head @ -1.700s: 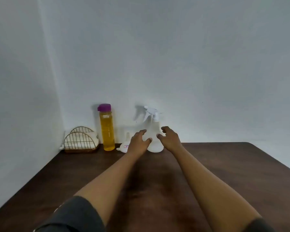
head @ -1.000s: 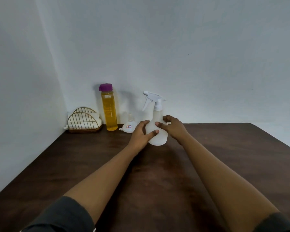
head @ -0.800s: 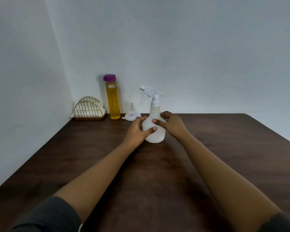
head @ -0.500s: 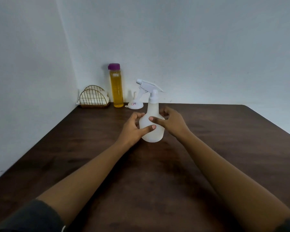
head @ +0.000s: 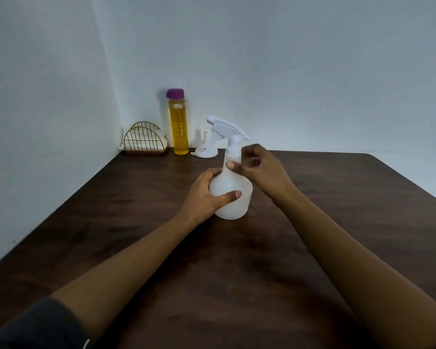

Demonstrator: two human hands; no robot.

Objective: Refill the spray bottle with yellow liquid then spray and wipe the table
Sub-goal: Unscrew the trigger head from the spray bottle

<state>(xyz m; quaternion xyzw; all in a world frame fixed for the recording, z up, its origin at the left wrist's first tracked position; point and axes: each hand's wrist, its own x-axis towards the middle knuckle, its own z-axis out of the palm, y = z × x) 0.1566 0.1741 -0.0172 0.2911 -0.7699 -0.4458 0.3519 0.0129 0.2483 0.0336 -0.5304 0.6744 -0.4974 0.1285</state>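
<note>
A translucent white spray bottle (head: 233, 181) with a white trigger head stands upright on the dark wooden table (head: 237, 273), near the middle. My left hand (head: 204, 195) grips its round body, thumb across the front. My right hand (head: 264, 172) is up at the bottle's neck, thumb on the neck and fingers curled beside the white collar. The bottle looks empty. At the back by the wall stands a tall bottle of yellow liquid (head: 178, 129) with a purple cap. A small white funnel (head: 206, 151) lies upside down next to it.
A gold wire holder with white napkins (head: 145, 142) sits in the back left corner. White walls close the table's far and left sides. The table's right corner (head: 370, 156) is rounded.
Both hands took the spray bottle from the wall and drew it toward me to the table's middle. My right hand then rose from the body to the neck.
</note>
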